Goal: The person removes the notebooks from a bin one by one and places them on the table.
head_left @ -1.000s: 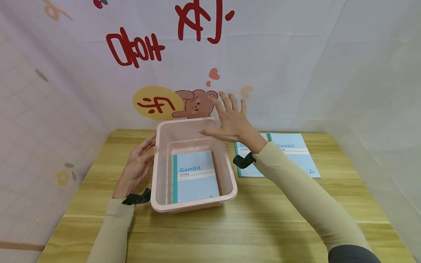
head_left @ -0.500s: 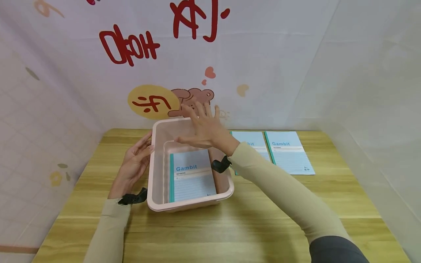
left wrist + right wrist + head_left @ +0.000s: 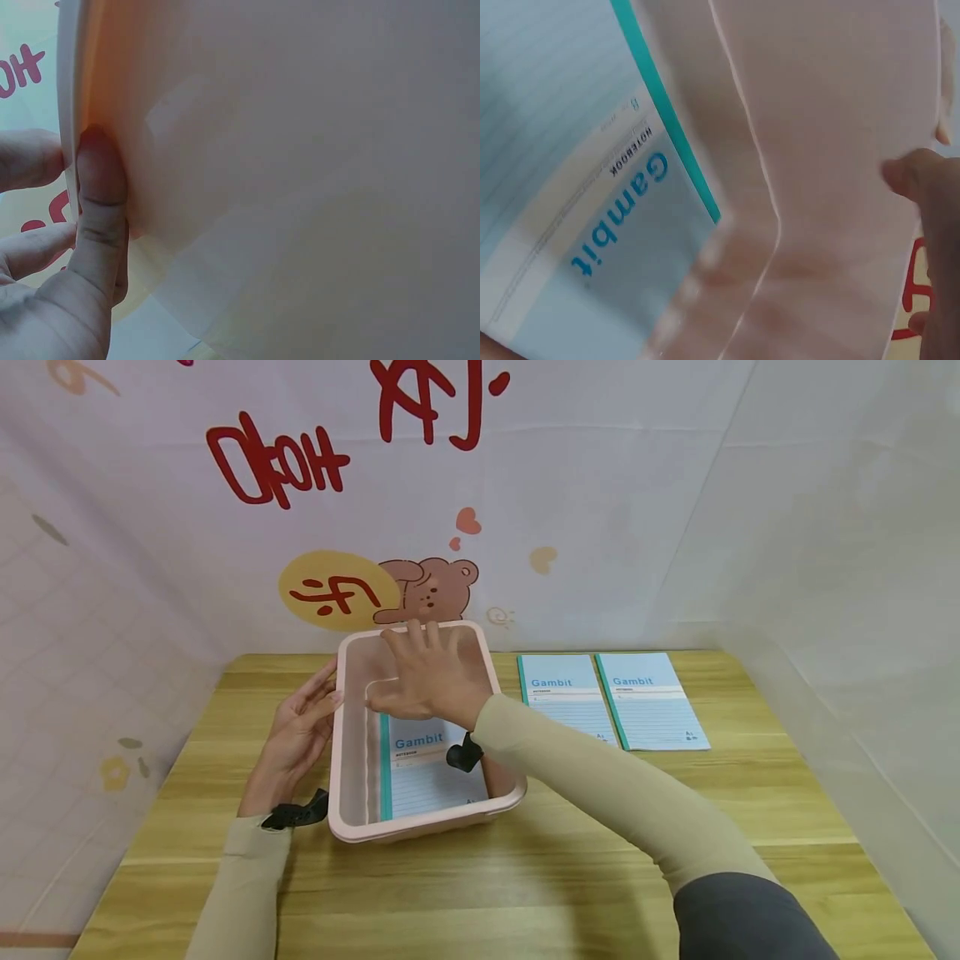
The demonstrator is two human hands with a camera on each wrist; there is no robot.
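Note:
In the head view, a pale pink plastic bin (image 3: 517, 795) stands on the table with a Gambit notebook (image 3: 431, 777) lying face up inside. My left hand (image 3: 300, 727) holds the bin's left side; in the left wrist view its thumb (image 3: 101, 169) lies against the rim with fingertips beyond. My right hand (image 3: 431, 677), fingers spread, is over the far part of the bin, holding nothing. It covers the top of the notebook in the head view. The right wrist view shows the notebook's teal spine beside the bin's inner wall (image 3: 825, 150).
Two more Gambit notebooks lie on the wooden table (image 3: 480, 893), to the right of the bin: one nearer (image 3: 566, 706), one farther right (image 3: 652, 702). A white printed curtain (image 3: 600, 485) rises behind the table, with pale sheets at both sides.
My right hand has moved left and down, from beside the far right corner to over the bin's far inside. The left hand keeps its hold. The whole head view has shifted slightly.

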